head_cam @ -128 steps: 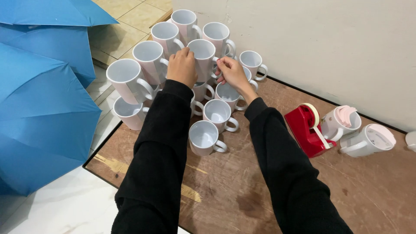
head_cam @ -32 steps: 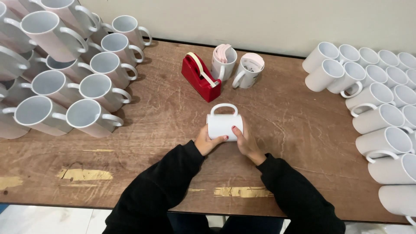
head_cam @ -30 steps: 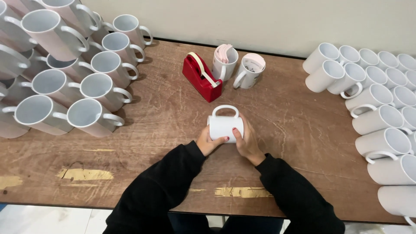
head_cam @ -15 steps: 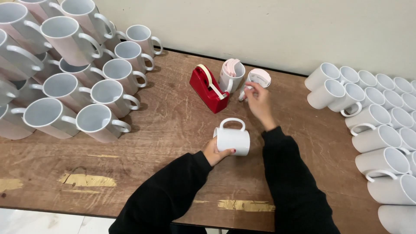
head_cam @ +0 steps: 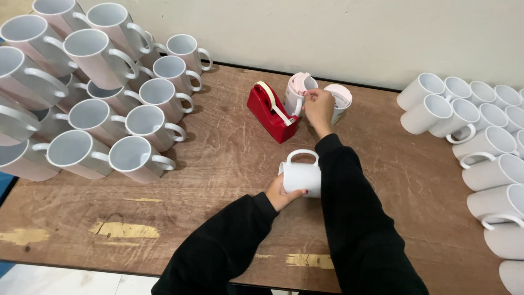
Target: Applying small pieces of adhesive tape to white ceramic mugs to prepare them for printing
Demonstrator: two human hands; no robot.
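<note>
A white mug [head_cam: 302, 176] is held on its side near the middle of the wooden table [head_cam: 218, 180], steadied by the left hand [head_cam: 283, 192], whose fingers are curled around its lower wall. The long axis is laid roughly left to right; the handle is pointed toward the far side, and the mouth appears to be turned left, though this is not clearly shown.

The right hand [head_cam: 318, 107] is extended to the far side, with fingertips pinched narrow at the rim of 1 of 2 upright mugs [head_cam: 297, 93] stuffed with pale pink material, just right of the red tape dispenser [head_cam: 271, 112]. What is pinched cannot be told.

Step judged in hand: something is being fetched from the far mugs while the white mug is kept still. A firm, unmoved hold by the left hand is called for next.

Stacked mugs [head_cam: 98, 109] are seen at left, more mugs [head_cam: 480, 142] at right.
</note>
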